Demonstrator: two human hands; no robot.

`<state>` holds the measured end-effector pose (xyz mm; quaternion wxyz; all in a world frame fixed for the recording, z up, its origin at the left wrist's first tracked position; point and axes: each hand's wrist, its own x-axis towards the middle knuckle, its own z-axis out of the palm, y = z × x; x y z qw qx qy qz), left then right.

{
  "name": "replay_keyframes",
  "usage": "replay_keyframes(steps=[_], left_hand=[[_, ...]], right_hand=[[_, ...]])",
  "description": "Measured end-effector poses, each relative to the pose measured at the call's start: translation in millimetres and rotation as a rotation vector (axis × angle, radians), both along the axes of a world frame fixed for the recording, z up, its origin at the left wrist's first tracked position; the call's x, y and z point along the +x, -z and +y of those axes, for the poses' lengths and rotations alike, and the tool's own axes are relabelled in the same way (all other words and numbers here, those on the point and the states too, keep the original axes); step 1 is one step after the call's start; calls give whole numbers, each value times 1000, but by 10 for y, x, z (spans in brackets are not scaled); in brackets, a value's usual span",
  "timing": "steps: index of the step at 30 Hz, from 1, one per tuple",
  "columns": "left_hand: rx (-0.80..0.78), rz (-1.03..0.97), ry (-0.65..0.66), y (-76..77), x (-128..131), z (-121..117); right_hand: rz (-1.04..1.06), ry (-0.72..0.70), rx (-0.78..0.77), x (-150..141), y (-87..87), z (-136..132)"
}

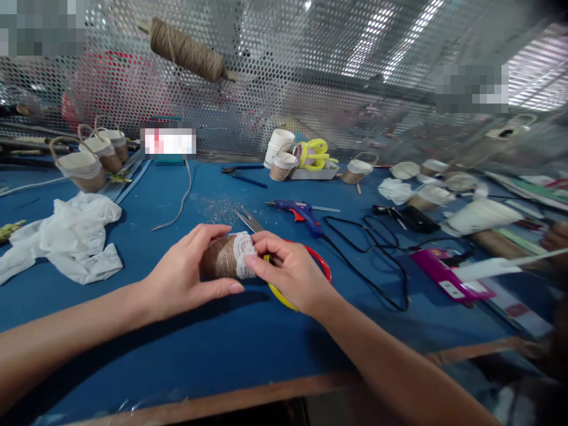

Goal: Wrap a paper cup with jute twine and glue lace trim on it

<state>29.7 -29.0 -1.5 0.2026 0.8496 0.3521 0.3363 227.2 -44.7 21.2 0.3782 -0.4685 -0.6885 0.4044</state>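
A small cup wrapped in brown twine (220, 258) lies sideways between my hands, low over the blue table. White lace trim (244, 254) circles its right end. My left hand (189, 266) is wrapped round the cup's left part, thumb below and fingers above. At the lace end, my right hand (288, 266) pinches the edge between thumb and fingers. Behind and under my right hand are scissors (252, 221) with red and yellow handles, their blades pointing away to the left. Just beyond lies a blue glue gun (302, 213) with a black cord.
Crumpled white lace fabric (75, 236) lies at left, near several twine cups with handles (82, 171). Pliers (244, 175), a white cup (279, 145) and a yellow roll (315, 155) stand farther back. A twine spool (186, 50) hangs above. A magenta power strip (452, 278) sits right.
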Motion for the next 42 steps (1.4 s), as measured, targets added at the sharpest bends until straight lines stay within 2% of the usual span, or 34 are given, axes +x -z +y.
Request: replay_keyframes(steps=[2,7,12,20,25,35,39,42], left_hand=[[-149,-26,-26,-20,47,5],[-497,-69,9,-58,106,25],[-680,-166,36,-77,108,26],[-723,-85,-22,-95,119,11],[-764,-128,-8,-98,146,1],[-849,-198,-51,-63,164,-19],[-806,-176,-52,-49,153,-47],[-666,-119,-72,-34,128,-71]], right_hand=[[-2,-21,20,-20,11,-19],[-6,-70,24,-22,24,-21],[62,-95,-22,21,4,8],[-38,-79,-1,-48,-9,-41],[-13,-36,-81,-16,0,-21],[-10,-49,-77,-41,18,-8],[-41,-65,-56,-36,8,-4],[-57,-45,-39,-22,-22,-1]])
